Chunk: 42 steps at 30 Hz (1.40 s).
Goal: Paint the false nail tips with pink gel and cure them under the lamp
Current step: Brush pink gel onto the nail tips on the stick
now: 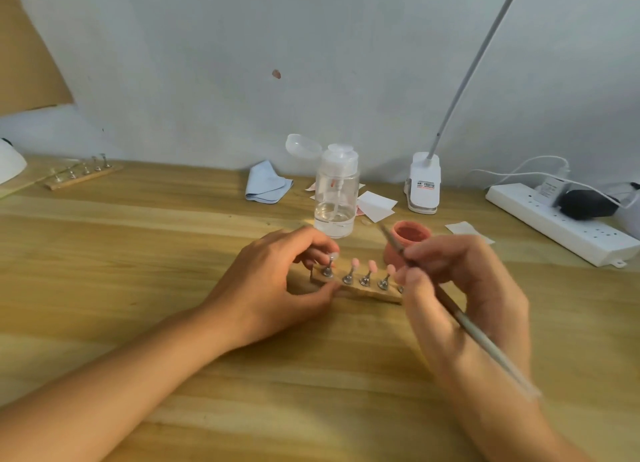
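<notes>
On the counter (138,254) a wooden strip (363,292) carries a row of small metal stands with nail tips on them. Three pink tips (372,265) stand in the middle of the row, and one clear tip (333,255) is near the left end. The left hand (277,278) holds that left end. Its thumb lies along the near edge and its curled fingers (311,245) reach over the far side, their ends just beside the clear tip. The right hand (460,288) covers the strip's right end and pinches a thin brush (485,340) between thumb and curled fingers. The handle slants down toward the person, and the bristle end points up over an open pink jar (408,245) just behind the strip. The brush is blurred, so I cannot tell whether it touches the jar. Farther back stand a clear pump bottle (336,191) with its cap flipped open, a blue cloth (266,183), white paper squares (375,203) and a clip lamp (423,184). A power strip (561,226) lies at the right, and a second strip of stands (83,174) lies far left.
</notes>
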Each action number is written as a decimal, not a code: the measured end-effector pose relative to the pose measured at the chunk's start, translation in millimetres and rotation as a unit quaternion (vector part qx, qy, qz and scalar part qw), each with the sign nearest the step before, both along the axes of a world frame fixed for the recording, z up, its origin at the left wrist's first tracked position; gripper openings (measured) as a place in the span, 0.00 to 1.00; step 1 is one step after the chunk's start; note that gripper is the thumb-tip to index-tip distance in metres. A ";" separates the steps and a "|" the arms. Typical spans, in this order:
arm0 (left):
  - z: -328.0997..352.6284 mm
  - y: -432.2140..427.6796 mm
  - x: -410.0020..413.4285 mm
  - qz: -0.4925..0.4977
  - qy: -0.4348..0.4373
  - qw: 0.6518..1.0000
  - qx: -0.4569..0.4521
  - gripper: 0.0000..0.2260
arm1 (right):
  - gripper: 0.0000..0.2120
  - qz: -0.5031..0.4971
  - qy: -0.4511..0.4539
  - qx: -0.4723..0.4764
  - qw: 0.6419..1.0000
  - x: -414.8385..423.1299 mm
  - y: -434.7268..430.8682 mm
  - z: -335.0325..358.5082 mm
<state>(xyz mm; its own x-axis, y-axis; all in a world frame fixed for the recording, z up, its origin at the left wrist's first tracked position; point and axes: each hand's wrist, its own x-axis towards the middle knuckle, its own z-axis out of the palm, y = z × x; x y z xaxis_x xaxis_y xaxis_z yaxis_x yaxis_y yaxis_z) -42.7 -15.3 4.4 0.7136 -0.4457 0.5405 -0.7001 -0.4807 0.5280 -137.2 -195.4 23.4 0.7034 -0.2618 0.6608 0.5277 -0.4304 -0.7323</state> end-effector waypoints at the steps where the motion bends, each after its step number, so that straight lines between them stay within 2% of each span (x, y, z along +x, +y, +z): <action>1: 0.4 -0.5 -0.8 0.000 -0.006 1.000 0.001 0.15 | 0.03 -0.008 -0.006 -0.038 0.999 -2.2 3.8 -0.8; 3: 1.6 -0.7 -2.7 -0.002 -0.022 1.000 0.006 0.16 | 0.04 -0.019 -0.018 -0.093 0.995 -5.4 8.9 -2.5; 7: 2.3 -0.2 -4.0 0.004 -0.040 0.999 0.011 0.16 | 0.04 -0.051 -0.029 -0.120 0.991 -6.3 9.7 -3.5; 11: 2.0 -1.1 -4.6 0.007 -0.046 0.999 0.006 0.17 | 0.05 -0.078 -0.029 -0.111 0.990 -5.3 8.9 -3.0; 27: 1.8 -1.6 -3.6 0.004 -0.050 0.999 -0.001 0.17 | 0.05 -0.083 -0.012 -0.108 0.991 -3.7 7.7 -5.9; 32: 1.7 -1.7 -3.4 -0.002 -0.064 0.998 0.000 0.17 | 0.01 -0.055 -0.028 -0.102 0.993 -4.2 7.8 -4.2; 36: 1.8 -1.4 -3.5 -0.002 -0.069 0.998 -0.004 0.17 | 0.05 -0.061 -0.036 -0.146 0.987 -2.8 8.9 -3.6; 42: 1.1 -1.2 -5.7 0.001 -0.093 0.996 -0.001 0.18 | 0.04 -0.067 -0.048 -0.121 0.989 -4.4 8.6 -6.7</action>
<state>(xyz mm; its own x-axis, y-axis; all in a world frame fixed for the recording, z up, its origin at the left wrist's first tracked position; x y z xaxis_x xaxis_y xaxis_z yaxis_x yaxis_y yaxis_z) -48.4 -16.5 5.5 0.6021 -0.4422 0.6648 -0.7848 -0.4813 0.3906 -141.5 -186.8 16.7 0.6038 -0.1738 0.7780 0.5163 -0.6583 -0.5478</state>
